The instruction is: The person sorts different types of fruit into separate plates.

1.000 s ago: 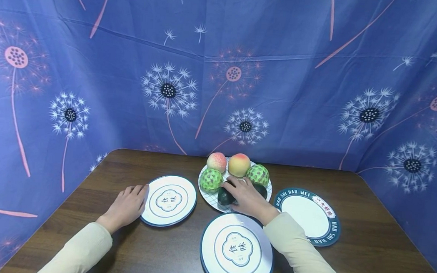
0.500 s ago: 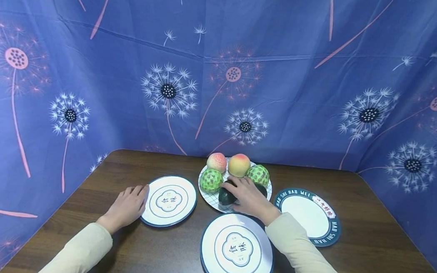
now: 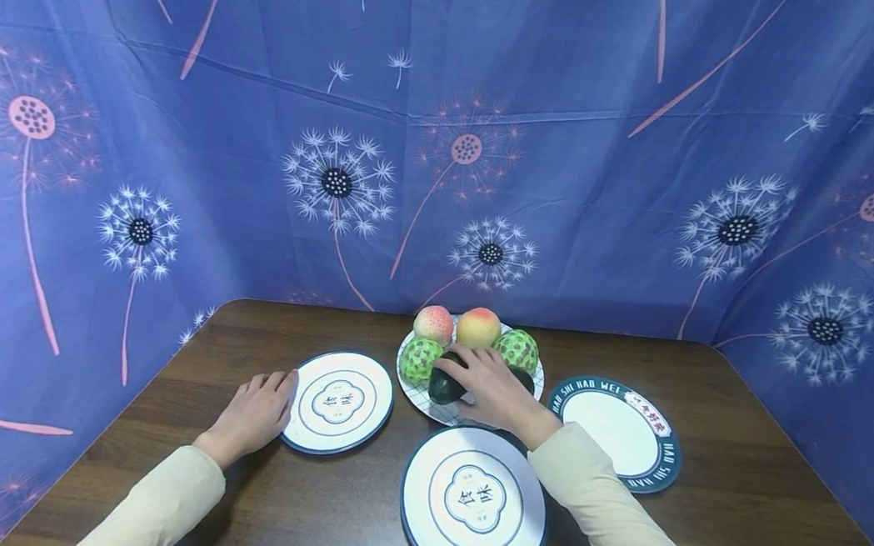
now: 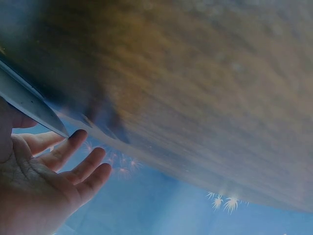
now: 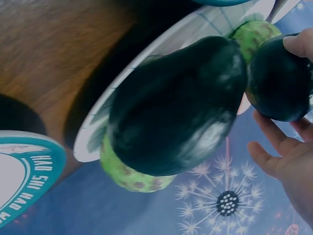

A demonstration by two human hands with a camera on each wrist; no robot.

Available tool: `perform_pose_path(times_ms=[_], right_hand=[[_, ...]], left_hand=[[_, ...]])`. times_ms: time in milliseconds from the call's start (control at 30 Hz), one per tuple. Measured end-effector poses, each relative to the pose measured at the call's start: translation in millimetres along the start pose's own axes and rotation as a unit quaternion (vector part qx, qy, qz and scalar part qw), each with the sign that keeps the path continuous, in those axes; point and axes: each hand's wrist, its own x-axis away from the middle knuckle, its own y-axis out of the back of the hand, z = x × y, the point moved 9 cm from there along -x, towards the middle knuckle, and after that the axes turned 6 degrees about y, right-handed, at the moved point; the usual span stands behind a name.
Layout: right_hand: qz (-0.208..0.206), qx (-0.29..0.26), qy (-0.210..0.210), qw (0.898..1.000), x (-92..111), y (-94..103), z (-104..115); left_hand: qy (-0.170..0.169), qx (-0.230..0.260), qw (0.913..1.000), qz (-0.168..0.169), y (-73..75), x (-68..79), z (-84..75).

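In the head view my right hand (image 3: 500, 394) is over a white plate with a grid pattern (image 3: 418, 397), gripping a dark green avocado (image 3: 443, 384). The right wrist view shows the thumb on one side of this avocado (image 5: 279, 81) and fingers on the other. A second avocado (image 5: 178, 105) lies on the plate beside it, partly hidden by the hand in the head view. My left hand (image 3: 251, 412) rests at the left rim of a white plate with a blue edge (image 3: 373, 386). Its fingers look loose and spread in the left wrist view, close to the plate's rim (image 4: 29, 103).
Behind the avocados sit two peaches (image 3: 478, 330) and two green, dark-spotted round fruits (image 3: 420, 359). Stacked white plates (image 3: 520, 512) stand at the front centre. A green-rimmed oval plate (image 3: 669, 463) lies to the right. Blue patterned cloth (image 3: 600, 191) hangs behind the wooden table (image 3: 754, 493).
My right hand and the gripped avocado have shifted slightly to the left and up, close against the left green fruit. My left hand has stayed in place.
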Motion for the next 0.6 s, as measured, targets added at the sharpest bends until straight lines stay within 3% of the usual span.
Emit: perform_pose_path(times_ms=[600], right_hand=[[-0.028, -0.005, 0.049, 0.998, -25.7, 9.7, 32.6]], left_hand=[[-0.001, -0.001, 1.0, 0.0, 0.4, 0.0, -0.7]])
